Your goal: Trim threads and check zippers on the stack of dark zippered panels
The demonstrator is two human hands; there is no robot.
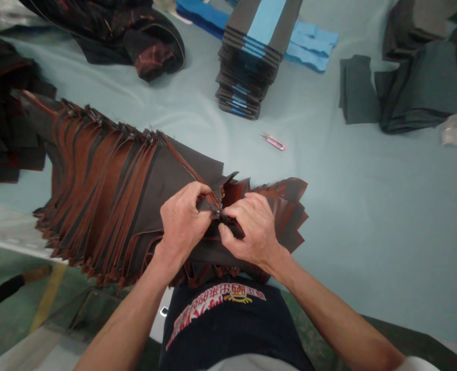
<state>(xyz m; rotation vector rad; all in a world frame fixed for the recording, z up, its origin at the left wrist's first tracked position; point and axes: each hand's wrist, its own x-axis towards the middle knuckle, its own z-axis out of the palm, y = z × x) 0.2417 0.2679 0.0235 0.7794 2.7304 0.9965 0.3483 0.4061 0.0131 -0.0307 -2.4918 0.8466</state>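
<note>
A long row of overlapping dark fabric pieces with brown edges [108,190] lies along the table's near edge. Near its right part, my left hand [185,216] is closed on a dark piece with a brown strip, fingers pinched at the seam. My right hand [251,224] pinches the same piece just to the right, thumb and forefinger bent toward the left fingertips. The two hands almost touch, and the small spot between them is partly hidden by the fingers. More brown-edged pieces [288,206] fan out beyond my right hand.
Pink thread snips [273,141] lie on the pale table [367,206]. Behind them stands a stack of dark pieces with blue stripes [251,56], beside blue strips [313,44]. Dark fabric stacks [421,87] sit at right, dark bundles [135,36] at left. Another person's arm [15,288] shows lower left.
</note>
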